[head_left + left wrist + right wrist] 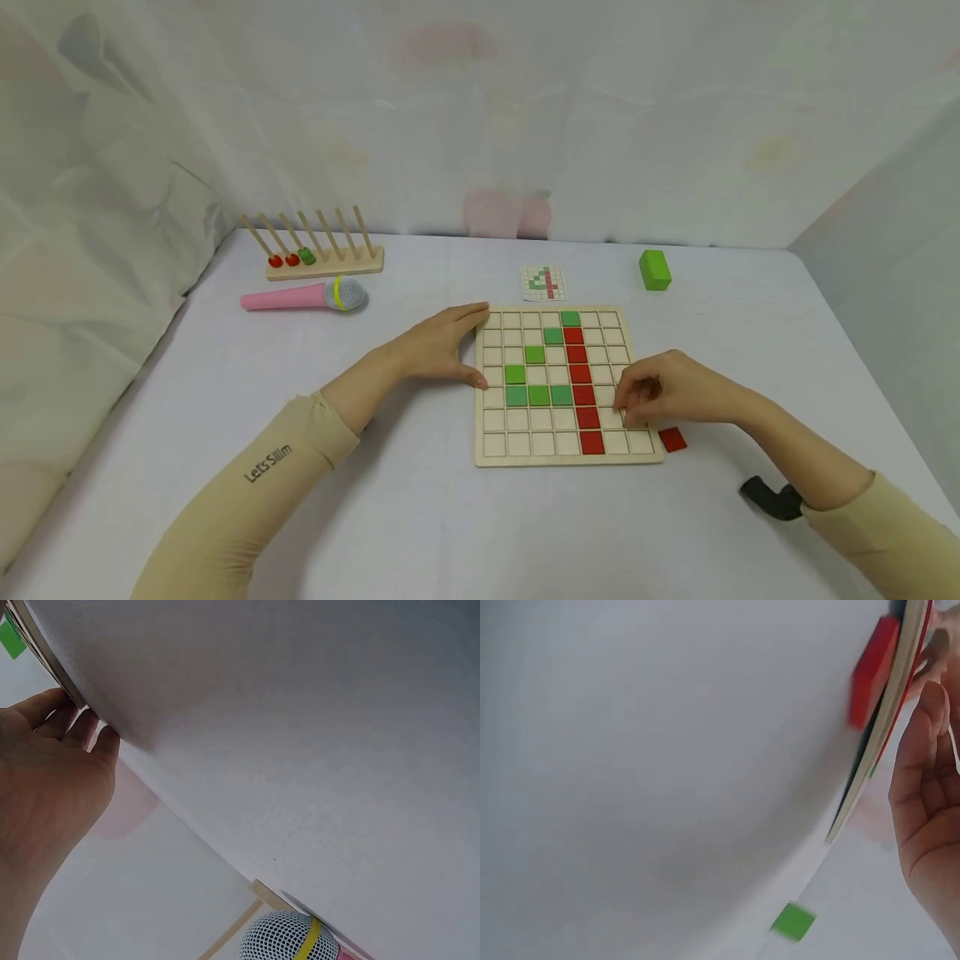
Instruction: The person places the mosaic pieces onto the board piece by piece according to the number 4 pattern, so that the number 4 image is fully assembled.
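Observation:
A wooden grid board lies on the table, with a column of red square tiles and several green tiles set in its cells. My left hand rests against the board's left edge, thumb and fingers spread along it. Over the right-hand cells hovers my right hand, fingers loosely bent, and no tile shows between thumb and fingertips. A loose red tile lies just off the board's lower right edge. Behind the board is a small pattern card with a matching green and red figure.
A green block stands at the back right. At the back left are a peg stand with a few red and green beads and a pink microphone. A curved black object lies partly under the right forearm.

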{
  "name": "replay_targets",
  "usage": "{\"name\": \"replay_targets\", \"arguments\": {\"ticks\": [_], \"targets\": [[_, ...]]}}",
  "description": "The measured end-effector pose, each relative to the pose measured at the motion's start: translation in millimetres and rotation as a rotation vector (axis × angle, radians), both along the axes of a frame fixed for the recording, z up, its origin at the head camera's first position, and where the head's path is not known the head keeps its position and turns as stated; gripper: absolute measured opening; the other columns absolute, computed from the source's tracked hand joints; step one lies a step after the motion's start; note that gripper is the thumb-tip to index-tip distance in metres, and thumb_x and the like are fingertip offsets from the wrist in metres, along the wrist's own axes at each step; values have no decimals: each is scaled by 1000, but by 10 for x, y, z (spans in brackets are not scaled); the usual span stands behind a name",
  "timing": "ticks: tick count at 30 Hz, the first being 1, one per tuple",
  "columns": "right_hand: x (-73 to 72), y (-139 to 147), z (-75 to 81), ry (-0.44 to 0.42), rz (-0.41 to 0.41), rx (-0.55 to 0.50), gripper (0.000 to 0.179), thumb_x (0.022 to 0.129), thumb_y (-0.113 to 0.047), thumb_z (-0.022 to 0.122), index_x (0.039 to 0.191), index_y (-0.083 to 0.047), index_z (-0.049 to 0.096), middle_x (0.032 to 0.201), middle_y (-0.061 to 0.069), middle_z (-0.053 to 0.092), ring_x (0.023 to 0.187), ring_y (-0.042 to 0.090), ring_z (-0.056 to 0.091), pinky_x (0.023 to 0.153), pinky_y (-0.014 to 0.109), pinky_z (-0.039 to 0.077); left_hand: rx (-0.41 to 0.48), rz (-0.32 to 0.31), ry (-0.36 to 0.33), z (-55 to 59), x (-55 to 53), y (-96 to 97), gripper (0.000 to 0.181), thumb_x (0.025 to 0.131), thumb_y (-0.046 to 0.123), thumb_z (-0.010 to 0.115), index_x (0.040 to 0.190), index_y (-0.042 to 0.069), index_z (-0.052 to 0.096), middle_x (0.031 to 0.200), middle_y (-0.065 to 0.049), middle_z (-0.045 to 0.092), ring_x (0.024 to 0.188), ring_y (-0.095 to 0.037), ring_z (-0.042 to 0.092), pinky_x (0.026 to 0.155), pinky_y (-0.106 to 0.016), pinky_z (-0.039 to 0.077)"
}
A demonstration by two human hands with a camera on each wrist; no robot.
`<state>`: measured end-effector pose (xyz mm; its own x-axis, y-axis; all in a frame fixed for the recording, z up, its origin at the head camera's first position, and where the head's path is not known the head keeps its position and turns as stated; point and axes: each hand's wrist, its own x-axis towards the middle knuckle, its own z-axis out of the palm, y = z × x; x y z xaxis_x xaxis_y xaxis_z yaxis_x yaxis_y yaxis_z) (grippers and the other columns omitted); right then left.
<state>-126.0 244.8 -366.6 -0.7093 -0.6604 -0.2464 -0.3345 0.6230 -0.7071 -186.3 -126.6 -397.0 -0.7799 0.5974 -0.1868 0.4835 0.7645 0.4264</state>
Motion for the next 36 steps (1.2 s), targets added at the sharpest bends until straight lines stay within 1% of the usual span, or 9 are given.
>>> {"name": "replay_targets", "arguments": {"ticks": [4, 8, 11, 17, 22, 26, 32, 36], "targets": [[-9, 147, -13, -5, -19, 9, 19, 80, -25, 83, 92, -20, 69, 76, -7, 62, 71, 5, 58, 64, 20, 53, -4, 2, -1, 0, 1, -4, 118, 69, 68, 78, 157, 10, 25, 167, -3, 20, 155, -27, 22, 127, -44, 23], [-6, 284, -6, -9, -34, 33, 22, 79, -25, 83, 91, -20, 66, 78, -7, 62, 72, 6, 58, 65, 21, 53, -11, 2, -1, 5, 1, -1, 118, 69, 68, 78, 157, 10, 25, 167, -3, 20, 155, -27, 22, 127, -44, 23], [0, 376, 6, -16, -22, 44, 21, 79, -22, 82, 89, -18, 64, 81, -6, 62, 73, 6, 57, 65, 21, 53, -11, 6, -2, 11, 0, 4, 118, 69, 67, 78, 157, 10, 25, 167, -3, 19, 155, -27, 22, 127, -44, 23], [9, 507, 12, -75, 15, 58, 22, 77, -16, 81, 92, -19, 66, 86, -3, 65, 77, 7, 60, 69, 22, 54, -15, 7, -5, 6, -3, 5, 119, 69, 67, 78, 158, 10, 24, 167, -2, 19, 155, -27, 22, 127, -44, 23], [1, 556, -20, -92, 50, 61, 26, 76, -15, 82, 96, -20, 67, 91, -4, 67, 81, 11, 61, 74, 21, 53, -15, 9, -12, 4, -6, 6, 118, 69, 67, 78, 158, 10, 24, 167, -2, 19, 155, -27, 21, 127, -44, 23], [-15, 569, -44, -113, 79, 37, 28, 74, -15, 83, 98, -20, 68, 93, -4, 68, 84, 13, 60, 74, 21, 51, -16, 9, -14, 12, -3, 2, 118, 70, 67, 78, 158, 10, 24, 167, -2, 19, 155, -27, 21, 127, -44, 23], [-26, 583, -71, -140, 140, -12, 31, 74, -17, 84, 101, -21, 69, 92, 0, 64, 85, 16, 55, 71, 23, 47, -13, 5, -10, 17, 1, 2, 118, 69, 67, 78, 158, 10, 24, 167, -3, 19, 155, -27, 22, 127, -44, 24], [-26, 578, -74, -147, 176, -18, 31, 75, -21, 84, 102, -23, 69, 92, 1, 59, 85, 16, 52, 70, 24, 46, -17, 4, -7, 16, 3, 1, 119, 69, 68, 78, 158, 10, 24, 168, -2, 18, 155, -27, 22, 127, -44, 24]]}}
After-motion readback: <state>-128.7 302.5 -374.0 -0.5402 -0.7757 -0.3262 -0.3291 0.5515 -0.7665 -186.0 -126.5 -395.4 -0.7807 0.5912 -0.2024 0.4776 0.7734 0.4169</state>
